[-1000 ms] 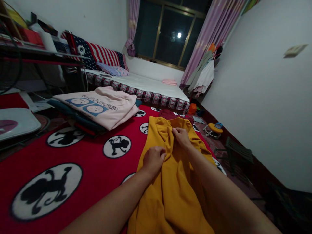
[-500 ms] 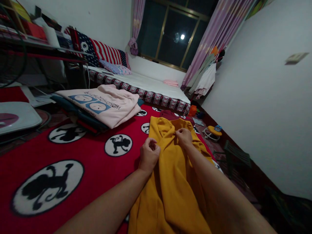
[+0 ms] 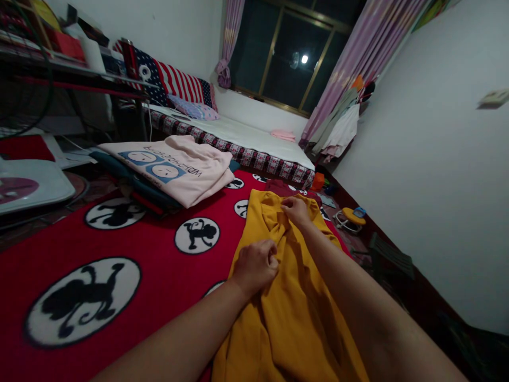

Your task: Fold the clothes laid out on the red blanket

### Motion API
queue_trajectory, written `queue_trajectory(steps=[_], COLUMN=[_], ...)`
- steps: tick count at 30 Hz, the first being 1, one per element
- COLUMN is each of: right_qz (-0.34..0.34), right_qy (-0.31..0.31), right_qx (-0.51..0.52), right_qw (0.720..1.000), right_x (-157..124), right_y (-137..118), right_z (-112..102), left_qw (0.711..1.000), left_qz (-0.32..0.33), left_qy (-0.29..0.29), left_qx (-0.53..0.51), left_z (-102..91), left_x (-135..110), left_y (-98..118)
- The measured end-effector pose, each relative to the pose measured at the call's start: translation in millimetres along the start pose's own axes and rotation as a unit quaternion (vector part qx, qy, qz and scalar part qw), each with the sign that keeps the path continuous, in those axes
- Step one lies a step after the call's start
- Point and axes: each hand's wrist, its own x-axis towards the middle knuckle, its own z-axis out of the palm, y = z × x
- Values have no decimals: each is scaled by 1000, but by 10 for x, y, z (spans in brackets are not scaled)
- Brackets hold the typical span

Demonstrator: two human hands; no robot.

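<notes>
A mustard-yellow garment (image 3: 296, 318) lies lengthwise over a red blanket (image 3: 159, 292) with round monkey prints; its exact kind is hard to tell. Near its upper end, my right hand (image 3: 296, 211) pinches the cloth at the middle. My left hand (image 3: 256, 268) is closed on the garment's left part, lower down, and folds run between the two hands. Just beyond the garment's far edge lies a dark red cloth (image 3: 278, 187).
To the left, a pale pink printed top (image 3: 175, 167) rests on dark folded clothes (image 3: 135, 185). Behind stands a bed (image 3: 238, 132) below a window. A cluttered desk (image 3: 79, 74) is at far left; a yellow stool (image 3: 353, 215) and a dark folding stool (image 3: 392, 255) stand right.
My left hand has moved right and slightly nearer to me over the yellow garment. My right hand has shifted slightly toward its top edge. The whole view has turned a little.
</notes>
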Motion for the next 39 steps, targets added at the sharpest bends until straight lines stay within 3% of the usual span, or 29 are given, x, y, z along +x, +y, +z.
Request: queue_trajectory(steps=[5,12,17,25,31,39], right_qz=[-5,0,-21,-2,-20,13], right_qy=[-91,-125,-189,-145,-207,-171], right_qx=[-63,-122,-127,-151,-140,-168], right_qw=[994,985,974,978,968,971], right_x=[-30,3,10,25,6,11], right_y=[-79,-186,-248,-253,-218,-165], right_z=[63,1,3,-93,-50,-99], left_qw=[997,999,999,999,999,999], left_qz=[46,34,38,31,34,27], left_qy=[-45,-37,-31,-30,-20,-24], left_qx=[32,19,12,7,6,12], left_z=[-14,-18,-18,-36,-31,-43], left_x=[-30,-26,-25,-21,-21,-26], left_y=[42,47,49,69,57,70])
